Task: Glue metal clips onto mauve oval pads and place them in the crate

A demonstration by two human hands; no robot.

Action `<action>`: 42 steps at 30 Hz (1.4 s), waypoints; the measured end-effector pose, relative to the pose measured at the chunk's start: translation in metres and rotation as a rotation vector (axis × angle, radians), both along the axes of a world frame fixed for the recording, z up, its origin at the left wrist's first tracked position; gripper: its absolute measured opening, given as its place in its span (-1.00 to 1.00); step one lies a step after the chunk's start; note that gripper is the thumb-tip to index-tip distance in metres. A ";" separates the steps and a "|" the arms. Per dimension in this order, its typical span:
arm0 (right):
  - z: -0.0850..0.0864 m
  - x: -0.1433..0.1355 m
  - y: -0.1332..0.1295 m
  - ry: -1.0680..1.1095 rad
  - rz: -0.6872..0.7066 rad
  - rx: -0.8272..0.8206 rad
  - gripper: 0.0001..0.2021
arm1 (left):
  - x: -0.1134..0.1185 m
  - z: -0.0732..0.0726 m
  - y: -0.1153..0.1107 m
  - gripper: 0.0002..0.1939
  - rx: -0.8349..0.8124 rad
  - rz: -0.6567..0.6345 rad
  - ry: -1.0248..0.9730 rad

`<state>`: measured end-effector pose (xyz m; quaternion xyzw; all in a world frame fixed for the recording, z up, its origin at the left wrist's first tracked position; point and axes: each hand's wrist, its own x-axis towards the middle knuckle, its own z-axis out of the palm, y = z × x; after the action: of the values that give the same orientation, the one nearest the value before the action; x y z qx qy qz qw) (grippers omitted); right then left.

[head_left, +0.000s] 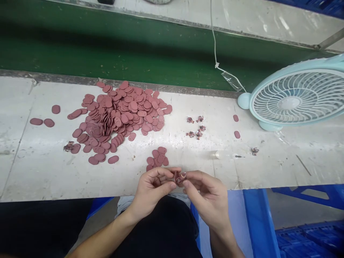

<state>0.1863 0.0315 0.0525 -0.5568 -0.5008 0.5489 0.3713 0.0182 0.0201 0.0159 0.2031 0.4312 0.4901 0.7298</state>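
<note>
My left hand [154,190] pinches a dull red oval disc at the table's front edge, the disc seen nearly edge-on. Between my right thumb and forefinger is a small dark red figure with light markings [183,176], pressed against or very near that disc. My right hand [208,191] has its other fingers curled. Just beyond my left hand lies a small group of red oval discs [158,156]. Several small dark red figures [199,134] rest on the table further back. A small clear bottle [217,154] lies on its side, with a thin dark-tipped applicator [239,156] to its right.
A large heap of red oval discs [126,107] covers the left-centre of the white table [188,100]. On the right stands a pale blue fan [290,102], its white cord [214,39] running upward. Two single discs [236,134] lie near it. Blue crates [311,236] are below right.
</note>
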 end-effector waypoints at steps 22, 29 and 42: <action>-0.005 0.000 0.006 0.211 0.035 -0.087 -0.86 | 0.006 -0.004 -0.008 -0.94 0.058 0.039 0.022; -0.009 0.000 0.003 0.325 0.035 -0.086 -0.88 | 0.005 -0.004 -0.007 -0.91 0.098 0.027 0.027; -0.019 -0.002 -0.002 0.380 -0.005 -0.018 -0.88 | 0.008 -0.001 -0.005 -0.91 0.113 0.010 0.102</action>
<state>0.1845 0.0300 0.0333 -0.4477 -0.4152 0.6478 0.4556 0.0260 0.0147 0.0144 0.2666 0.4405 0.5064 0.6917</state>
